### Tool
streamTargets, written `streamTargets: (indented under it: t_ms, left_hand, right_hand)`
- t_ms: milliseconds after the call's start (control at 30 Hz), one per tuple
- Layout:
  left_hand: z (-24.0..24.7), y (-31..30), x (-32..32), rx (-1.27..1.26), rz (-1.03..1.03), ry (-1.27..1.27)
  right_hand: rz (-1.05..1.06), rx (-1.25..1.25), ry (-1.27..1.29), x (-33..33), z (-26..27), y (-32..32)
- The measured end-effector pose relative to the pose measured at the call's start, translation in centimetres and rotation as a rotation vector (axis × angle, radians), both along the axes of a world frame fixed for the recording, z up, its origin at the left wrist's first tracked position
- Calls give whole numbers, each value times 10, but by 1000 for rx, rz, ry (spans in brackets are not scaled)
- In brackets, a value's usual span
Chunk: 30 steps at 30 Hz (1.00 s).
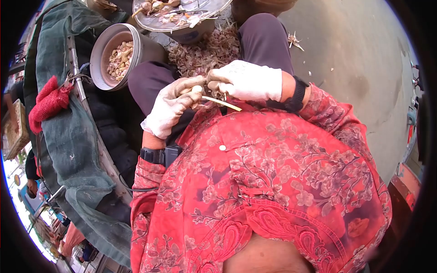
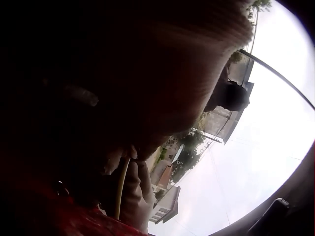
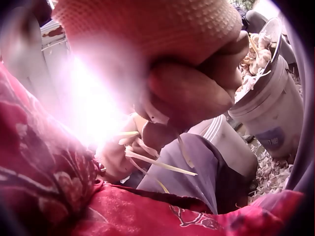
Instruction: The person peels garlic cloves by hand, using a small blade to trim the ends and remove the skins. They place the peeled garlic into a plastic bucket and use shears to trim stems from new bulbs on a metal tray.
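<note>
In the head view both gloved hands meet over the lap. My left hand point(image 1: 169, 109) grips a garlic bulb point(image 1: 196, 89), its pale green stalk point(image 1: 223, 103) sticking out toward the shirt. My right hand point(image 1: 248, 81) is close beside it, fingers curled, pinching papery garlic skin point(image 1: 221, 94) at the bulb. From the right wrist, the right hand's curled fingers point(image 3: 189, 93) fill the top, and a split stalk point(image 3: 165, 164) hangs below near the left hand point(image 3: 118, 160). The left wrist view is mostly dark, with the stalk point(image 2: 121, 189) against the right hand point(image 2: 138, 194).
A bucket point(image 1: 97, 59) of peeled cloves stands beside the left knee. Ahead, a round tray point(image 1: 170, 25) with garlic bulbs, skins and a knife-like tool rests on another bucket point(image 3: 261, 115). Loose skins point(image 1: 205, 50) pile between the legs. A netting-draped metal rail point(image 1: 86, 98) runs along the left.
</note>
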<state>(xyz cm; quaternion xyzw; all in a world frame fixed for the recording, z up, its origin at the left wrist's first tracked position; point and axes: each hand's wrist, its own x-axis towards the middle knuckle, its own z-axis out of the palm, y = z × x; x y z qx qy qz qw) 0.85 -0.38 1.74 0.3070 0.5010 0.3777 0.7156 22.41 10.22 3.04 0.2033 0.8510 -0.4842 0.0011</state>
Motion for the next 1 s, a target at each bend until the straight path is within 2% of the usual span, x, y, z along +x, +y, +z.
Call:
streamTargets:
  t_ms: [133,233,333,367,400,433,533,567,600,633,700,733,800,867,900,933,967,1000]
  left_hand:
    - [3,0,2,29,94,-82]
    - [-21,-2,4,45,174,-185]
    - [-32,-2,8,12,316,-287]
    - [-32,-2,9,5,316,-286]
    - [-32,0,9,-1,315,-286]
    - [-34,1,7,-25,280,-279]
    - [-31,5,11,-31,256,-315]
    - [-33,7,10,-39,248,-332]
    - [-32,8,12,-39,247,-332]
    - [-29,8,15,-16,251,-270]
    - [-21,12,23,39,271,-149]
    - [-21,13,24,38,269,-152]
    - [-20,16,22,88,214,19]
    - [-20,18,19,115,196,41]
    - [-20,20,17,141,180,66]
    - [-20,21,17,143,177,66]
    - [-21,22,18,136,168,109]
    - [-23,23,19,128,160,151]
  right_hand:
    - [-37,-64,-11,-2,-4,1]
    - [-39,-22,-35,-4,-1,0]
    - [52,-150,-122,-2,11,1]
    - [31,-328,-173,-2,25,-2]
    - [134,-216,-108,-1,14,-4]
    - [152,-249,-156,0,7,-3]
    - [-62,-221,-196,8,10,6]
    - [-98,-178,-338,5,6,13]
    - [-187,-138,-176,12,-10,17]
    - [-328,-323,-197,10,-12,20]
    - [-451,-183,-51,7,-19,21]
    - [-456,-155,-54,6,-18,22]
    - [-463,-187,-116,2,-8,27]
    - [-398,-69,5,11,-19,48]
    - [-374,-36,-70,14,-5,59]
    - [-487,-72,-86,15,-5,65]
    - [-567,-39,58,17,-21,71]
    - [-627,-369,74,15,-12,70]
